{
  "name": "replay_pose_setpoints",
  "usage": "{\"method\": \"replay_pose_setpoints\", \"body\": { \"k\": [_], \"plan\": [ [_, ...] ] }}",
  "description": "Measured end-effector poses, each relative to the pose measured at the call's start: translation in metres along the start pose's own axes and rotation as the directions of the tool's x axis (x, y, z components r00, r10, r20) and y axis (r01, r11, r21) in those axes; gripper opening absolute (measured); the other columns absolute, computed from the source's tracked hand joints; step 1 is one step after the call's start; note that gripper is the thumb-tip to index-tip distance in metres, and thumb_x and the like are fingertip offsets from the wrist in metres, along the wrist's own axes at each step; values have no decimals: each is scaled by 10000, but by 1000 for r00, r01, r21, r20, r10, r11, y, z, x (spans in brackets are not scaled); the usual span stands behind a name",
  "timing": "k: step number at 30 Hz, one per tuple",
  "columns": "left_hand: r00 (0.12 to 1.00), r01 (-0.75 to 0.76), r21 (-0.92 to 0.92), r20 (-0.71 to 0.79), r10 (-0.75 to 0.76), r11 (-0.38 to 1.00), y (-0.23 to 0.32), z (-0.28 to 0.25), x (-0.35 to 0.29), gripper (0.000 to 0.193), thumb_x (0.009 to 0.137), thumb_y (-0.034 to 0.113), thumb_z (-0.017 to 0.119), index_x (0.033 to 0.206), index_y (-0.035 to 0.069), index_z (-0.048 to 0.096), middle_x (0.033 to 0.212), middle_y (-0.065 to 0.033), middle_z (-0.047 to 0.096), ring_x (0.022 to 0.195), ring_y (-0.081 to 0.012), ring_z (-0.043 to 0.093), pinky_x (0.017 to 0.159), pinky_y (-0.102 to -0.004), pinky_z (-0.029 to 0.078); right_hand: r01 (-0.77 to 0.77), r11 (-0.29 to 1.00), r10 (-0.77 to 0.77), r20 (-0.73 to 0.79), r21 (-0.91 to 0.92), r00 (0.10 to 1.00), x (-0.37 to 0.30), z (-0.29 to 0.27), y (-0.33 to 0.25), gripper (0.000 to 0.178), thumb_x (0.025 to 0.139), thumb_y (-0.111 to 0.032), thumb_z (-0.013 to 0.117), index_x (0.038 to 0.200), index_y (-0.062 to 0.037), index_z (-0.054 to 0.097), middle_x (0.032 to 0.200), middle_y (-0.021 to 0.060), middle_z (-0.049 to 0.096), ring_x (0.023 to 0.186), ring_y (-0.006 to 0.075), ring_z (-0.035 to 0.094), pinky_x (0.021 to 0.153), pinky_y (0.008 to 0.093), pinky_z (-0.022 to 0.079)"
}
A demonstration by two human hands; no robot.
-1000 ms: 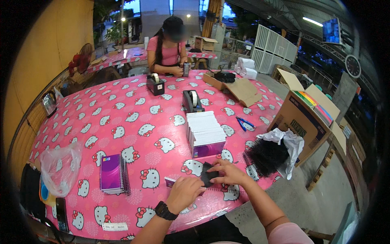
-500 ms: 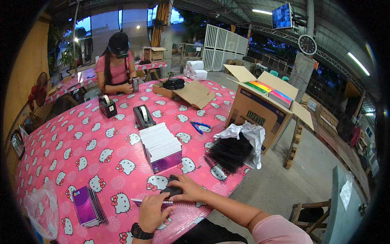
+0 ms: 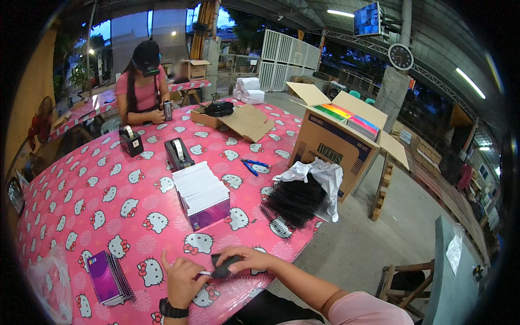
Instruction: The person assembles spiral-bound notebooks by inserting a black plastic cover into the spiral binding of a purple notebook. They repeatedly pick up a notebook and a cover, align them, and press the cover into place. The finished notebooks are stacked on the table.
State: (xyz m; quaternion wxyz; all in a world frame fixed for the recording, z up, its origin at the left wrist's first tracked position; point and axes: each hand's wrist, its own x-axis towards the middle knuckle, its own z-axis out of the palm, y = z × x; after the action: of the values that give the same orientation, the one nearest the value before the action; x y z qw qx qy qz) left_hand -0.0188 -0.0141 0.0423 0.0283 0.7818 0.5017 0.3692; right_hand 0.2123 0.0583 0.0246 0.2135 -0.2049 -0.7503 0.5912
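At the near edge of the table, a thin spiral notebook [image 3: 205,273] lies low between my two hands, its dark coil [image 3: 252,277] running off to the right. My left hand [image 3: 184,277] pinches the left end of the notebook, one finger sticking up. Over the notebook, my right hand [image 3: 246,260] is closed on a dark grey block-like thing [image 3: 223,265]; its exact kind I cannot make out. Left of my hands lies a small stack of purple spiral notebooks [image 3: 110,277]. Beyond them stands a purple box packed with white-edged notebooks [image 3: 201,192].
Black plastic coils [image 3: 295,200] spill from a white bag [image 3: 326,181] at the right. Blue-handled pliers [image 3: 253,166] and two tape dispensers [image 3: 177,153] are farther back. An open carton [image 3: 330,146] stands beyond the table's right edge. Opposite sits a person [image 3: 143,86].
My left hand has turned, with a finger now raised, and grips the notebook's end. My right hand tilts the dark block. The whole view has shifted slightly.
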Motion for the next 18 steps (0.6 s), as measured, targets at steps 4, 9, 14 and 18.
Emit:
{"method": "replay_pose_setpoints", "body": {
  "k": [4,9,14,18],
  "plan": [
    [1000,-20,-8,-22,20,1000,7,0,4,215,575,256,792,675,121,658,652,8,585,720,-172,560,1077,-554,146,173,899,-152,-83,402,985,-3,-7,1,469,792,-378,690,1085,-19,616,1119,83,581,1028,208,537,963,359,376],
    [999,51,-48,-13,-52,998,7,-2,3,428,546,264,818,906,94,660,682,-15,614,733,-178,588,1083,-535,157,-28,1000,27,-130,-5,991,7,-2,-9,591,748,-505,674,1066,-9,626,1053,106,608,1047,229,528,956,356,360],
    [996,93,-49,14,-92,994,4,-1,2,630,538,270,831,1092,79,601,690,-20,616,760,-192,597,1083,-546,165,106,961,-100,-37,254,994,9,5,-17,421,782,-384,693,1023,-43,645,1031,101,600,1014,218,533,907,358,388],
    [999,29,50,-21,-28,998,4,-11,7,733,525,223,842,1173,67,536,846,-54,616,850,-200,585,1067,-508,224,24,981,-55,-156,-193,986,16,-8,2,416,802,-371,680,1058,-47,629,1060,54,596,1050,182,517,918,338,383]
  ]
}}
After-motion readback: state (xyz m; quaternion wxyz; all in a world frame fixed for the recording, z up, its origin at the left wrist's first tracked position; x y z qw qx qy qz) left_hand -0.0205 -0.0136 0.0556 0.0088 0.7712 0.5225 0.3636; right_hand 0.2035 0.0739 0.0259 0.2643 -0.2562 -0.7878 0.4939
